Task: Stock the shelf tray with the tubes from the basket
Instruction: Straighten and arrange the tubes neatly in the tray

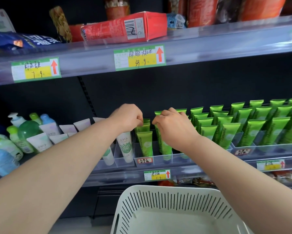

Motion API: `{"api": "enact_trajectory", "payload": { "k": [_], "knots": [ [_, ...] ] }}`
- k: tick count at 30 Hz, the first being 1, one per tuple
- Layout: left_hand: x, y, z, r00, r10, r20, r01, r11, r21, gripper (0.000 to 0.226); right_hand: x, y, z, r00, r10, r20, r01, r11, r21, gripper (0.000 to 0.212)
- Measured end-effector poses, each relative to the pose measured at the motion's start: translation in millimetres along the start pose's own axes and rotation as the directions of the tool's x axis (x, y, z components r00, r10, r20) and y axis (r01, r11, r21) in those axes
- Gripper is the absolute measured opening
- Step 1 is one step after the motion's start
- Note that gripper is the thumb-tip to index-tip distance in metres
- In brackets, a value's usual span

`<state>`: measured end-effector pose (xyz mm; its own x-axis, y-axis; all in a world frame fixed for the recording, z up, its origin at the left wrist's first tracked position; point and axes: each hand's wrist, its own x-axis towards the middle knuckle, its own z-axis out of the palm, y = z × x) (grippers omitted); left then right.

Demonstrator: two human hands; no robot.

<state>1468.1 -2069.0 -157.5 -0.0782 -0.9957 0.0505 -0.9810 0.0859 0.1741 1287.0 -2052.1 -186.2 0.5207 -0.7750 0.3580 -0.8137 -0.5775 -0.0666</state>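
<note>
1. Left grip (128, 118): your fingers are curled onto the crimped tops of the tubes (145, 142) in the leftmost green lane. It reads as a pinch, though the fingertips are partly hidden.
2. Right grip (174, 127): your fingers pinch the crimped top of another one in the next lane and hold it upright, cap down.
3. Why, as I read it: the lanes are narrow, with no room for fingers beside the bodies, so the flat crimp is the only handle. Cap down stands them on their broad end. Your left likely steadies its row while your right seats its one.
4. Tray (179, 159): clear, split into lanes, sitting on the lower shelf (108, 176). Green tubes stand in it in rows, leaning back a bit. The lanes to the right look well filled.
5. Basket (175, 196): just below the shelf, in front of you. The part in view holds nothing, and its near edge is cut off. Judging by that, you're on the last ones.
6. Neighbours: white tubes (126, 147) stand in the lanes just left of your left grip, with bottles (28, 130) further left. Keep the green ones out of those lanes.
</note>
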Motion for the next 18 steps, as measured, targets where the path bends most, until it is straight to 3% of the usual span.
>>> {"api": "enact_trajectory", "payload": {
  "k": [5,12,14,18],
  "knots": [
    [8,-2,-10,0.986,-0.086,-0.144,0.068,0.990,-0.125,0.009,3,0,-1,1.000,-0.001,-0.028,0.002,1.000,0.013,0.031],
    [29,-5,-1,0.987,-0.132,-0.097,0.139,0.988,0.069,0.013,3,5,1,1.000,-0.025,0.003,0.025,0.999,0.030,0.031],
    [33,-5,2,0.988,-0.135,-0.077,0.141,0.986,0.083,0.007,2,9,1,1.000,-0.018,0.010,0.018,0.999,0.033,0.031],
    [40,-3,10,0.989,-0.098,-0.113,0.111,0.988,0.109,0.017,3,17,2,1.000,-0.004,0.013,0.004,0.999,0.041,0.031]
  ]
}}
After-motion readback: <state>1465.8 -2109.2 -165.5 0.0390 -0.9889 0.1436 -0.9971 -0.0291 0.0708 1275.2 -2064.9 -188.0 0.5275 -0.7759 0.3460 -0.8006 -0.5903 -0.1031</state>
